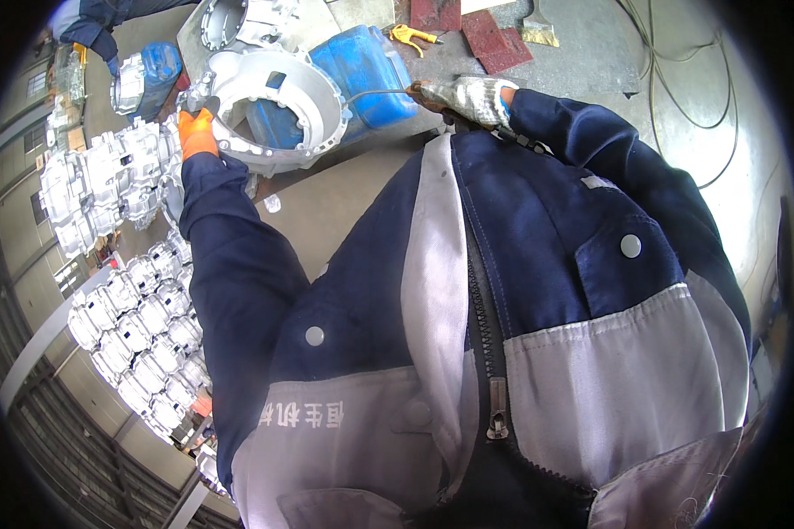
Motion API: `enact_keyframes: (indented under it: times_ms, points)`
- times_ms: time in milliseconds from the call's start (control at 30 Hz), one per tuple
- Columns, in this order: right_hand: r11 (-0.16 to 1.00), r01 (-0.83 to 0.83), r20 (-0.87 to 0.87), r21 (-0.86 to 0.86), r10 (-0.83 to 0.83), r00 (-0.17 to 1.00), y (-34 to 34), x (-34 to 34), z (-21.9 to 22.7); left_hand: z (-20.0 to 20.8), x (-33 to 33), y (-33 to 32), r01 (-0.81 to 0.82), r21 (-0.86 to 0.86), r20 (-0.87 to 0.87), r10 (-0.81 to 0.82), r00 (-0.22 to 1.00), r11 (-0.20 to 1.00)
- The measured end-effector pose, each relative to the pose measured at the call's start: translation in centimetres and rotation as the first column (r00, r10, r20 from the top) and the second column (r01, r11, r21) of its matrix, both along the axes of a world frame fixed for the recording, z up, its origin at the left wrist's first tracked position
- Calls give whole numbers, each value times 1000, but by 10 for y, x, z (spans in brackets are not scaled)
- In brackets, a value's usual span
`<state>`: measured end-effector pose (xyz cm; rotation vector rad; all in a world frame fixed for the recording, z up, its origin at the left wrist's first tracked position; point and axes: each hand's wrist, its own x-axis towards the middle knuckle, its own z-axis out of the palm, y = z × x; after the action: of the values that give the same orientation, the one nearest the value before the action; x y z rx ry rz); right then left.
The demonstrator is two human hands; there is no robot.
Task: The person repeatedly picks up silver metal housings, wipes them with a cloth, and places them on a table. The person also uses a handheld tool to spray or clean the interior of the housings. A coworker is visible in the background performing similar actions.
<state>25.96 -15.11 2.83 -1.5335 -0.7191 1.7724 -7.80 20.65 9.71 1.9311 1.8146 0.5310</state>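
Note:
A large ring-shaped cast aluminium housing [328, 95] with a wide round opening lies at the upper middle. My left hand [198, 132], in an orange glove, closes on the left edge of the housing. A thin metal rod tool [379, 92] is gripped in my right hand [469, 100], which wears a whitish glove with dark, soiled fingers. The rod points left, and its tip is at or close to the right rim of the housing. Its handle is hidden in the glove. Blue plastic containers [362, 62] sit behind and under the housing, one showing through its opening.
A yellow air blow gun [408, 37], dark red blocks [494, 42] and a brush [540, 25] lie on the grey table beyond. Several stacked castings [106, 181] stand at left. Hoses [653, 53] hang at right. Another person's sleeve [88, 26] shows at upper left.

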Motion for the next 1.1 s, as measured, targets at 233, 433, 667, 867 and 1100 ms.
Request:
enact_keyframes:
  times_ms: [233, 433, 667, 867, 1100]
  points:
    - [997, -2, 61, -72, 6, 998, -1, 3, 6, 16, 14, -38, 273, 0, 265, -263, 928, 962]
    - [992, -7, 85, -130, 18, 996, -2, 1, 11, 12, 28, -30, 371, 50, 304, -368, 879, 927]
    - [985, -21, 115, -170, 41, 993, 8, 14, 16, 4, 15, -27, 405, 4, 317, -385, 866, 914]
    - [991, -34, 120, -126, 49, 992, 15, 8, 13, 6, 18, -26, 301, -33, 186, -290, 939, 953]
    - [999, -53, 299, -9, 53, 953, 40, 13, -4, 0, 13, -27, 443, 15, 389, -414, 823, 896]
